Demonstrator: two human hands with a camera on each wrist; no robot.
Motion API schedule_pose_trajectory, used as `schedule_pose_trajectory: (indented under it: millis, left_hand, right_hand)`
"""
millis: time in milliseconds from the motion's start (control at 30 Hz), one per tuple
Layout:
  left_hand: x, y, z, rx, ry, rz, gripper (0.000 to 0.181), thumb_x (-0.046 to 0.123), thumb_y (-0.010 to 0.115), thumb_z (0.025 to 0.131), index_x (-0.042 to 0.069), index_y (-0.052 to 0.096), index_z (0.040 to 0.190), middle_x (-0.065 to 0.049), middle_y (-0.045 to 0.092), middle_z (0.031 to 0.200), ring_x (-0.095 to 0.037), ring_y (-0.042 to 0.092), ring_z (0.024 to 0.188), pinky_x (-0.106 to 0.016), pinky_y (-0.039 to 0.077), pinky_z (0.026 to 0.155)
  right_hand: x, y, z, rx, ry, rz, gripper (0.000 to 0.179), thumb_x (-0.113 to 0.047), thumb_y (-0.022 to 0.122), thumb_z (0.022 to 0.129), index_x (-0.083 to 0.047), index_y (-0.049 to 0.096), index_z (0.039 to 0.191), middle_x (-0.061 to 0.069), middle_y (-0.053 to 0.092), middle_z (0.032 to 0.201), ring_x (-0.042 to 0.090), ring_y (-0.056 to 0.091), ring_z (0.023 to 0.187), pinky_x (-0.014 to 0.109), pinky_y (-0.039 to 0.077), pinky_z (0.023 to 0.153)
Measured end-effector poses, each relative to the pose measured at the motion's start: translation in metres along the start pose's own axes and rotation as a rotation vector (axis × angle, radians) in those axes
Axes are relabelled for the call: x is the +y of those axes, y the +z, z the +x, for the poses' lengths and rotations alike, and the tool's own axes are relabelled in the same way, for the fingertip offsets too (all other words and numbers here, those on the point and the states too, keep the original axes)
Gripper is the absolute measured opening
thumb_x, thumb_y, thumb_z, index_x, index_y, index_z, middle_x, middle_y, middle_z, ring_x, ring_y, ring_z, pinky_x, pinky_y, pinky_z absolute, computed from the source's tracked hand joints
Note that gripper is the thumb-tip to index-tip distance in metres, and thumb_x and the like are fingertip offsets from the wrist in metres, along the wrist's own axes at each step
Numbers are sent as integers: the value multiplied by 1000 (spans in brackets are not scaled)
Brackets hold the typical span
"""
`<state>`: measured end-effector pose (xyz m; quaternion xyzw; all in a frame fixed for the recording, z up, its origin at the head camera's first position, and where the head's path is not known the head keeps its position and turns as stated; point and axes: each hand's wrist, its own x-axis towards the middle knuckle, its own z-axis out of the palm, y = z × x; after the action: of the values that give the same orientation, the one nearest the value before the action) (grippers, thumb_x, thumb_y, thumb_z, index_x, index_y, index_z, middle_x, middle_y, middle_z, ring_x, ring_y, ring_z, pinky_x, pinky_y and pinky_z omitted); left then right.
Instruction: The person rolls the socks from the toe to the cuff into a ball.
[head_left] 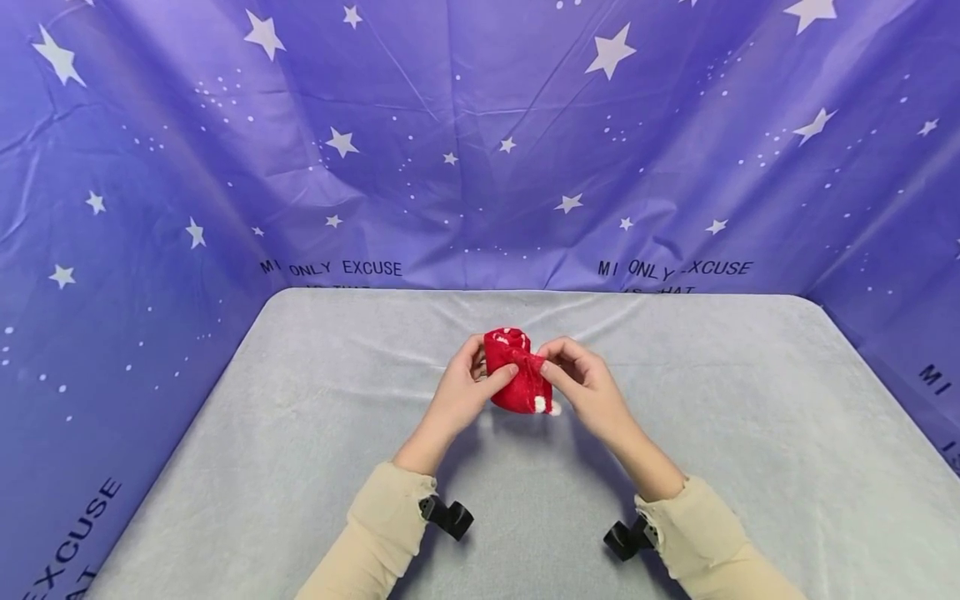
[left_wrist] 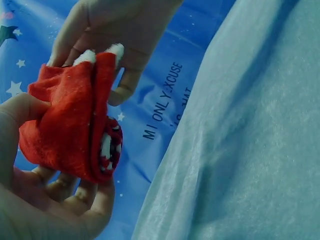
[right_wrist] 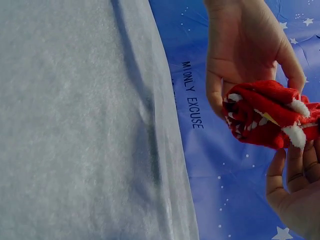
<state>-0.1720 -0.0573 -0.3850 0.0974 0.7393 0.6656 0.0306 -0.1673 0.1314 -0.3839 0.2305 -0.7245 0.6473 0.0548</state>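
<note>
A soft red bundle with white tufts, which looks like a rolled-up pair of socks (head_left: 521,390), is held up above the table. My left hand (head_left: 463,392) grips its left side, thumb on the near face and fingers behind. At the upper right edge, my right hand (head_left: 596,396) pinches the fabric between thumb and fingertips. In the left wrist view, the left fingers spread under the socks (left_wrist: 67,125), whose coiled end shows white patches. The right wrist view shows the spiral end of the socks (right_wrist: 257,130), with two white tufts near the right fingers.
The table (head_left: 300,467) has a pale grey cloth with some creases. A purple-blue curtain (head_left: 465,108) with white stars and black lettering hangs behind it and along both sides. Small black devices (head_left: 450,518) sit at both cuffs.
</note>
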Motion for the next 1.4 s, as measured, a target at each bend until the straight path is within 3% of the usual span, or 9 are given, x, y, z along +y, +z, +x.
schedule_pose_trajectory:
  millis: [200,300,467,567,700,933,1100,1233,1400]
  left_hand:
    - [2,4,-3,93,3,169,46,23,71,87,6,51,125,-16,67,115,-25,66,98,-32,58,79]
    - [5,5,-6,127,11,231,43,23,71,86,6,45,116,-17,66,105,-20,64,84,-29,56,70]
    - [8,4,-12,33,17,238,46,23,73,85,8,38,111,-17,63,103,-17,65,73,-27,54,63]
    - [7,3,-12,-21,10,177,53,27,79,84,8,40,114,-16,61,112,-22,72,85,-29,59,72]
    - [2,1,-9,-22,30,121,49,21,80,84,7,43,114,-16,61,115,-22,68,96,-30,61,75]
    - [-1,-2,-8,20,75,112,43,10,73,85,6,43,115,-19,65,116,-26,68,105,-34,60,84]
    - [-1,1,-8,49,97,206,56,12,68,82,7,43,133,-16,63,122,-26,66,107,-37,59,86]
    - [-1,1,-6,55,85,267,51,17,67,82,13,53,131,-10,68,118,-22,66,101,-33,59,79]
    - [-3,1,-5,38,77,317,49,16,67,79,16,57,127,-9,69,114,-19,66,95,-31,57,76]
  right_hand:
    - [-4,8,0,51,25,-43,8,4,59,93,10,59,98,-8,60,88,3,57,83,16,49,75]
    - [-3,11,1,82,20,-110,6,3,65,90,5,61,93,-5,58,83,4,56,77,18,49,71]
    - [0,12,2,127,-21,-198,10,0,71,87,-2,61,87,-2,56,76,5,53,70,19,48,68]
    - [1,12,1,152,-45,-232,9,0,74,85,-3,65,85,2,59,73,5,54,68,18,48,66]
    - [0,10,-1,149,-33,-248,6,0,76,83,-3,72,86,8,68,76,3,58,70,17,50,68]
    - [-1,6,-5,42,-42,-201,8,-3,72,88,-6,76,95,11,76,92,2,65,82,19,54,78]
    - [-4,10,-6,81,-25,-200,8,-3,71,89,-3,74,96,11,76,91,2,65,84,18,53,80]
    - [-5,10,-6,101,40,-102,8,-1,66,92,4,69,98,0,73,88,1,64,82,17,53,77]
    - [-7,9,-5,48,181,85,11,0,56,97,9,60,102,-14,68,83,1,63,78,18,54,76]
